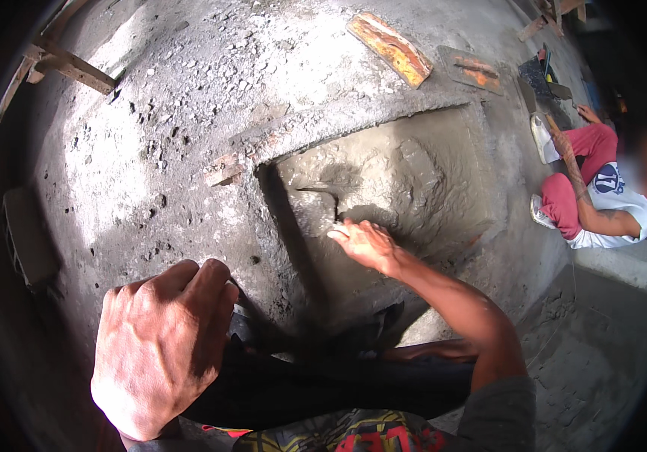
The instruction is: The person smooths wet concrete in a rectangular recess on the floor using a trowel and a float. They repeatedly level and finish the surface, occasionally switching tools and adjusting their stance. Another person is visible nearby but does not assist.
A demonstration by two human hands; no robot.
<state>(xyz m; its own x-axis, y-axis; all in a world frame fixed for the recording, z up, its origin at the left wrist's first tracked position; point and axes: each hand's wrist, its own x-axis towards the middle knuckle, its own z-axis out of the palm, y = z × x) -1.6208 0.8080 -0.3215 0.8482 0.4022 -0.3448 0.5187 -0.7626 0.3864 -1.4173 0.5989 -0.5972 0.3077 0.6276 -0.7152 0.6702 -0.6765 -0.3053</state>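
A wide rectangular mixing trough [353, 124] with a rough, cement-crusted rim lies in front of me. Wet grey mortar [421, 181] fills much of it, lumpy in the middle and smoother toward the right. My right hand [368, 245] reaches over the trough, its fingers closed around the handle of a trowel [313, 211]. The mortar-coated blade rests in the mix near the trough's left side. Close to the camera, my left hand [161, 346] is raised left of the trough with its fingers curled down. Whatever lies inside that grip, if anything, is hidden.
Beyond the trough lie an orange-yellow stained board [391, 49] and a grey flat board [470, 69]. Rubble [210, 83] litters the concrete floor. Wooden braces [75, 69] stand at far left, a grey block [30, 237] below. A person [602, 177] sits at right beside a dark container [538, 75].
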